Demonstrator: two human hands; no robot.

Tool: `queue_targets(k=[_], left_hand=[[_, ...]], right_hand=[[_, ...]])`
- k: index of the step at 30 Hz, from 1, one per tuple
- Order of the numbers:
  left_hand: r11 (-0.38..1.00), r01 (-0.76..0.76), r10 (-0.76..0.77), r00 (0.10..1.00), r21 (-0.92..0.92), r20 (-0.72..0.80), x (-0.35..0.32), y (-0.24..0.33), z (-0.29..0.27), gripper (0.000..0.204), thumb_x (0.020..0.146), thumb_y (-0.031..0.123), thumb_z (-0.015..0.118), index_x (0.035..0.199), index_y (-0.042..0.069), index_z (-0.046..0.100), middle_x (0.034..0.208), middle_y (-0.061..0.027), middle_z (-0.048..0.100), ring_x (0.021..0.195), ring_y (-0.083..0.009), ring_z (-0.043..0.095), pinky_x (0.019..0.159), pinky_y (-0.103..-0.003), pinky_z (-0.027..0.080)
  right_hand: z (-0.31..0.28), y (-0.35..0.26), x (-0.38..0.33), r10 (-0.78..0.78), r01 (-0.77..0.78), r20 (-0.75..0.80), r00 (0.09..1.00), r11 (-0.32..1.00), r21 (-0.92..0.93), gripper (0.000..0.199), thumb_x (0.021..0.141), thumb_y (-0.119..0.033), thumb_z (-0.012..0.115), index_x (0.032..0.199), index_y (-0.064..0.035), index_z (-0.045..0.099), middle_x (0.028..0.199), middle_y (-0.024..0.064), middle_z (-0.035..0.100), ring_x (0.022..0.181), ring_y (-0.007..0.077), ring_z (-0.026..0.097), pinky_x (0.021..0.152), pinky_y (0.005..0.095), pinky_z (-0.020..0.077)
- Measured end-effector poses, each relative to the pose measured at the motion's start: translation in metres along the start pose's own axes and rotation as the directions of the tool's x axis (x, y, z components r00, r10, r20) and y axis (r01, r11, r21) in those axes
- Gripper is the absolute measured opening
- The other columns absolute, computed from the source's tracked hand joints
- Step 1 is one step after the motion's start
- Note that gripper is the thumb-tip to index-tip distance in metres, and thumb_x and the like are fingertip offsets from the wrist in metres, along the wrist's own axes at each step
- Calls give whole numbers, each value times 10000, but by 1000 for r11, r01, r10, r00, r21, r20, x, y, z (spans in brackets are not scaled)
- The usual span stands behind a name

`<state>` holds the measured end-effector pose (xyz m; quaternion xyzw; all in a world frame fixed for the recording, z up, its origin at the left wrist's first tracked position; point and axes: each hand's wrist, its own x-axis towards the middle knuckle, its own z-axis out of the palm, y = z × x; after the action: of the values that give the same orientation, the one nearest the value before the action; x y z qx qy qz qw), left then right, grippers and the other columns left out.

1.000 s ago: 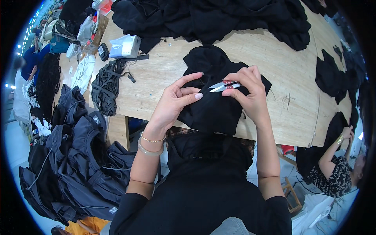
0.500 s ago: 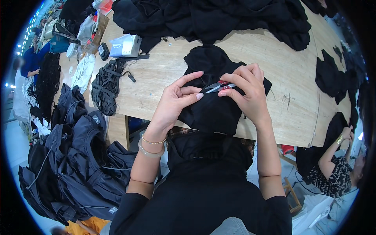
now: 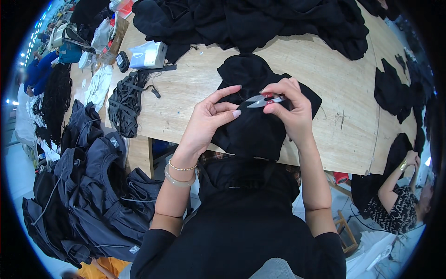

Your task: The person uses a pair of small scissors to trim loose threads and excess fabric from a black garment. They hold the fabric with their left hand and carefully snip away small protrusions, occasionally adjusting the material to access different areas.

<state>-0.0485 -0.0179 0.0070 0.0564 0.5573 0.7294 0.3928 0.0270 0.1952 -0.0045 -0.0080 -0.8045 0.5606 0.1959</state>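
A black garment (image 3: 258, 135) lies over the table's near edge in front of me. My left hand (image 3: 214, 111) pinches a fold of it between thumb and fingers, with the forefinger stretched along the cloth. In my right hand (image 3: 293, 104) is a pair of thread snips (image 3: 265, 100) with red on the grip. Their pointed blades are parted and aim left, just right of my left fingertips and above the cloth. Whether a thread lies between the blades is too small to tell.
Black cloth is heaped along the far side of the table (image 3: 186, 93). Dark straps (image 3: 126, 104) and a tissue pack (image 3: 148, 55) lie to the left. Dark grey garments (image 3: 93, 186) are piled at my left. A co-worker (image 3: 395, 200) sits at the right.
My right hand has drawn slightly right with the snips, and the blades have come away from my left fingertips. The left hand and the garment have hardly moved.
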Motion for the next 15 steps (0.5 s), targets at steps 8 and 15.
queue_targets(k=[8,15], left_hand=[[1000,-12,12,1000,13,-5,-2,4,1,501,897,-51,681,1380,-3,558,913,-38,703,851,-65,654,836,-192,500],[1000,-13,14,1000,24,-7,-2,4,2,503,893,-49,685,1378,-2,559,906,-34,698,846,-57,648,821,-186,492]], right_hand=[[-5,-5,-1,-187,174,10,982,890,-422,349,688,-364,831,934,-128,757,832,-27,609,900,202,490,863,347,352],[-4,-4,-2,-209,201,30,977,880,-431,345,685,-362,830,929,-131,751,820,-29,590,885,199,485,832,347,340]])
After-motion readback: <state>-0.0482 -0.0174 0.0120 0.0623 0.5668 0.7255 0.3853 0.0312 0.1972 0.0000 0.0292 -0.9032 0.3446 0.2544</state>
